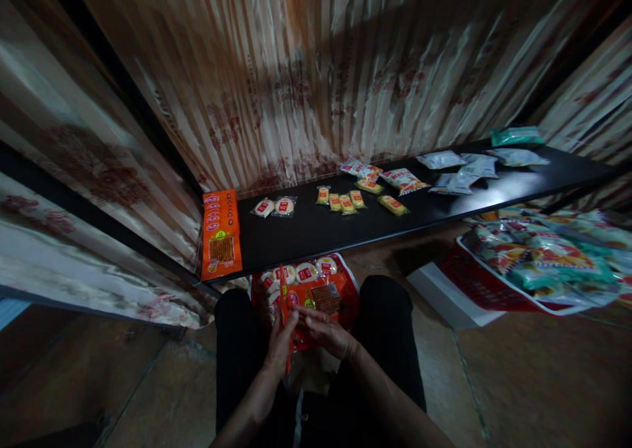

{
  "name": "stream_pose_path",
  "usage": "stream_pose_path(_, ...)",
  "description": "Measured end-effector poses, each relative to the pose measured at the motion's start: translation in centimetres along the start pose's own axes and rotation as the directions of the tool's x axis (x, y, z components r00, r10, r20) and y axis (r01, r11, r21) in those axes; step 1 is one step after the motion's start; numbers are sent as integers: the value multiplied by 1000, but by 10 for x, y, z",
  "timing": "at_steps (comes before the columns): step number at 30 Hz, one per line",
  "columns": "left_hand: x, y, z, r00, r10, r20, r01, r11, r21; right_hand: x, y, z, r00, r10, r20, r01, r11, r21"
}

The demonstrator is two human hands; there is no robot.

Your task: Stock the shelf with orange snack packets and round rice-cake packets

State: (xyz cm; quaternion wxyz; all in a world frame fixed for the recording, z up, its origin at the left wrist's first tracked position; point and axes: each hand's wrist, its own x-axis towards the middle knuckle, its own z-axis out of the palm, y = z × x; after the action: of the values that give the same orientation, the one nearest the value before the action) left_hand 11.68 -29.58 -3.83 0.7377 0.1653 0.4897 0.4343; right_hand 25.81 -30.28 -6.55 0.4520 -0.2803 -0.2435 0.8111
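My left hand (280, 343) and my right hand (323, 333) meet over my lap, between my dark-trousered knees. The left hand grips the edge of an orange snack packet (285, 297) that stands upright. The right hand's fingers curl over more orange packets (323, 297) lying in a red basket (351, 273) on the floor in front of me. Round white-wrapped cakes (306, 272) fill the far end of that basket.
A low black shelf (316, 227) runs across, against a striped curtain. On it lie a stack of orange packets (221, 234), two round cakes (274, 206), small yellow packs (340, 201), red-white bags (405, 179) and pale bags (464, 168). A second red basket (474, 280) of snacks sits at right.
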Motion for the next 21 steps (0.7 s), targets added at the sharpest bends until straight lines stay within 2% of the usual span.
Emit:
stream_pose_path(3,0,5,2,997,59,44,-57,997,-49,1,1,-3,1000,5,-11,-5,1000,-22)
stream_pose_path(7,-1,10,3,994,7,113,6,993,-122,4,2,-9,997,-45,-61,43,998,-40)
stream_pose_path(11,0,11,3,992,-42,118,59,988,-145,7,5,-13,985,-65,-162,63,998,-16)
stream_pose_path(16,3,9,2,992,-45,121,69,978,-195,11,8,-16,948,-76,-309,72,997,-27)
stream_pose_path(21,3,9,3,991,-78,106,99,975,-201,14,10,-17,924,-90,-372,76,996,-51)
